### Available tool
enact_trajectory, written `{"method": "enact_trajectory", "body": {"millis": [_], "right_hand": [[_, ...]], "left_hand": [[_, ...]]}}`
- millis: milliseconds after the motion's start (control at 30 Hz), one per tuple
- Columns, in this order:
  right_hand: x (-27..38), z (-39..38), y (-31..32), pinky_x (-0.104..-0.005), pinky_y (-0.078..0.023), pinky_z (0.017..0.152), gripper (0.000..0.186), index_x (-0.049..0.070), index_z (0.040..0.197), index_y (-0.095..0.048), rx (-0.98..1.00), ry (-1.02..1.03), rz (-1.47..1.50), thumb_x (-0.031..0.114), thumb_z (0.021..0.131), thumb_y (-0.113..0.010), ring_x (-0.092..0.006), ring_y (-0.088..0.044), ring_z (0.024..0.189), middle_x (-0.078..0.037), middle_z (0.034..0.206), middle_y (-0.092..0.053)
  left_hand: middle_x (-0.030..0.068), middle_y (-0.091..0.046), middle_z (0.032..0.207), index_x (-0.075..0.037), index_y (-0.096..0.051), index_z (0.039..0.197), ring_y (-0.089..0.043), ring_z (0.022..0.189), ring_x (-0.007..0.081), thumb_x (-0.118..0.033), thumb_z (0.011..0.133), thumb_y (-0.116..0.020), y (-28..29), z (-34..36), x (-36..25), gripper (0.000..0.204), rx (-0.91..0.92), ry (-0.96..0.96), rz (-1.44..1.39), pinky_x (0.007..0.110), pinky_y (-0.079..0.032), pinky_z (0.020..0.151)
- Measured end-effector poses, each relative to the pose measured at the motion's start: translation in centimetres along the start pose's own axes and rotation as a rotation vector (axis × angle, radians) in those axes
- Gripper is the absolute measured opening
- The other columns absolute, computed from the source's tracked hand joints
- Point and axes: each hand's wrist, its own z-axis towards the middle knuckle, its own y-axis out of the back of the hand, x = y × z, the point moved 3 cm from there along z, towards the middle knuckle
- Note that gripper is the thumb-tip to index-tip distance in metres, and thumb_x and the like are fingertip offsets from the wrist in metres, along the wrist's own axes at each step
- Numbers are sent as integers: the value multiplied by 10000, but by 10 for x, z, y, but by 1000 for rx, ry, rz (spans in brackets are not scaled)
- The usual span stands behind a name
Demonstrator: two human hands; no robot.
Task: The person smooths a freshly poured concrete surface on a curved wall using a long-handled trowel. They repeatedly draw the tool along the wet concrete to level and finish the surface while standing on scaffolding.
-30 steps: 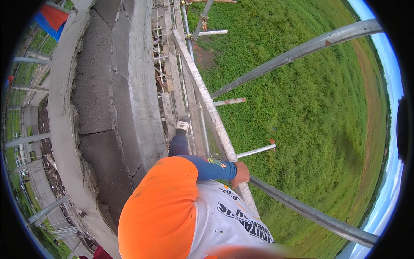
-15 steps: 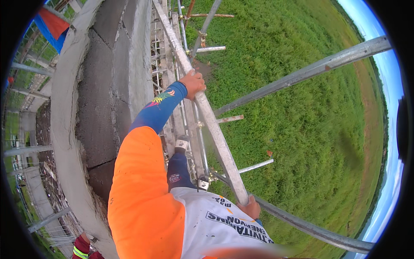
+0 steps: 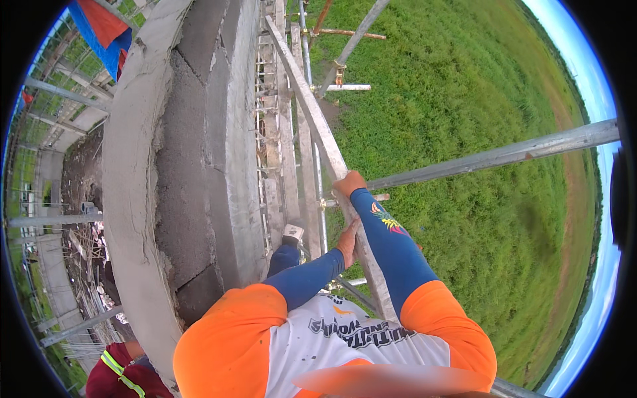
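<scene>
A long, rectangular, cement-stained grey bar [image 3: 310, 105] slants across the scaffold, from the far end toward my body. My right hand [image 3: 350, 183] wraps round its middle, with the arm reaching in from the right. Closer to me, my left hand [image 3: 348, 243] holds the bar's left side, its fingers partly hidden behind it. The bar's near end runs down to my white shirt front, between my arms. Both forearms wear blue sleeves.
A curved block wall with a rough cement rim [image 3: 136, 172] runs along my left. Narrow scaffold planks [image 3: 289, 132] lie below, with my shoe [image 3: 292, 231] on them. A steel pipe [image 3: 497, 156] juts out right over grass. A person in dark red [image 3: 123, 371] is at lower left.
My right hand has moved from the bar's near end up to its middle. My left hand has come down the bar toward me, now below the right. The view has shifted leftward.
</scene>
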Motion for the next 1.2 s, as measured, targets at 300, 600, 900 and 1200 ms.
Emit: {"method": "enact_trajectory", "body": {"millis": [300,600,900,1200], "right_hand": [[0,52,11,-440,-561,945,626,-74,1095,-727,14,-71,-93,398,694,-819,-377,-726,1058,-291,1121,-723],[12,-20,194,-557,-488,1024,823,94,1411,-539,-265,263,-735,650,833,-724,-369,-595,1282,-195,1311,-663],[-95,-79,325,-498,-455,1014,343,134,1200,-659,-367,371,-1496,224,874,-719,-286,-624,1187,-116,1130,-715],[-107,-37,318,-395,-524,798,59,127,960,-667,-106,242,-1533,147,914,-637,-267,-727,903,-95,887,-745]], "left_hand": [[50,-662,1219,-125,-529,1381,-645,1115,218,-354,959,-711,-42,-13,0,513,-253,-137,73,470,-552,890],[101,-691,1062,-39,-645,1181,-675,925,245,-193,772,-860,-13,55,-62,487,-406,-381,194,426,-554,815],[63,-676,983,-114,-659,1168,-664,885,245,-315,825,-834,52,155,-246,435,-214,-307,196,445,-565,811],[65,-689,889,-131,-654,1134,-682,758,262,-301,886,-779,74,144,-436,325,-183,-264,284,465,-593,706]]}}
